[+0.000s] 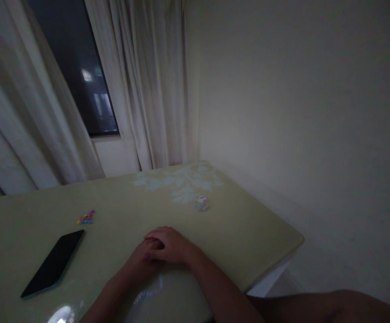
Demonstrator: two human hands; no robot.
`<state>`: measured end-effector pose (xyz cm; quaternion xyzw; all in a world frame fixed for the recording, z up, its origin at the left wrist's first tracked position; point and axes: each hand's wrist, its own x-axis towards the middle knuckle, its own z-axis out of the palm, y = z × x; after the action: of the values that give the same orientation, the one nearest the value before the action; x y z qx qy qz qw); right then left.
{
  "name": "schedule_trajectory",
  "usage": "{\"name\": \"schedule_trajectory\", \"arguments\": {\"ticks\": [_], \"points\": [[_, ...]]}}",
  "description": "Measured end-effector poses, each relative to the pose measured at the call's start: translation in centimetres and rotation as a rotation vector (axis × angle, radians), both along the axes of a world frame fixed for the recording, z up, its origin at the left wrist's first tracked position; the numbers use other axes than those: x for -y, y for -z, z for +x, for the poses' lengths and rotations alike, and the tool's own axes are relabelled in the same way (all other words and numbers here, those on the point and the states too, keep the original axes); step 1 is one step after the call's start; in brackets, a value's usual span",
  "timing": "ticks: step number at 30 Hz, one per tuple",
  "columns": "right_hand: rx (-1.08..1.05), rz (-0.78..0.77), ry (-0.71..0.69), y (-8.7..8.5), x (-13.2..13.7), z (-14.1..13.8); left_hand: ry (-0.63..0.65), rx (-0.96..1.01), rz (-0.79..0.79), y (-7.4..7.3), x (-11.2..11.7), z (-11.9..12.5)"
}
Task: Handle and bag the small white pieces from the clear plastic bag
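Observation:
My left hand [146, 259] and my right hand [168, 244] rest together on the table, near its front edge. The right hand lies over the left one, its fingers closed around it. Most of the left fingers are hidden under the right hand, so I cannot tell how they are bent. No object shows in either hand. Beyond the right hand stands a small clear container with a whitish top [202, 203]. To the left of the hands is a small cluster of colourful bead-like pieces [86, 217]. A dark tablet-like slab [55, 264] lies flat nearer the left front.
The table [248, 233] has a pale yellow-green cover with a white floral pattern at the far corner. A wall [299, 112] runs along its right side. Curtains [157, 89] and a dark window [80, 67] are behind it. My bare leg [326, 307] shows at bottom right.

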<state>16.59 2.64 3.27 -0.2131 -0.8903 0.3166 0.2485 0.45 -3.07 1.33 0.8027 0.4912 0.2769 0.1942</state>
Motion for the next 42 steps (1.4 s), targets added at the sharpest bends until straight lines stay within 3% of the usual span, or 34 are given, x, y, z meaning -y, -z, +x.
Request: {"name": "schedule_trajectory", "arguments": {"ticks": [9, 16, 25, 42], "points": [[-0.004, 0.003, -0.008, -0.2, 0.1, 0.0, 0.006, 0.024, 0.011, -0.1, 0.1, 0.2], [-0.002, -0.006, -0.015, 0.2, -0.2, -0.2, 0.016, 0.044, -0.048, -1.4, 0.6, 0.7], [-0.013, -0.006, -0.016, 0.4, -0.2, -0.1, 0.003, 0.03, -0.041, -0.1, 0.0, 0.4], [-0.005, -0.013, -0.012, 0.3, -0.2, -0.1, 0.003, 0.052, -0.027, -0.2, 0.3, 0.3]]}}
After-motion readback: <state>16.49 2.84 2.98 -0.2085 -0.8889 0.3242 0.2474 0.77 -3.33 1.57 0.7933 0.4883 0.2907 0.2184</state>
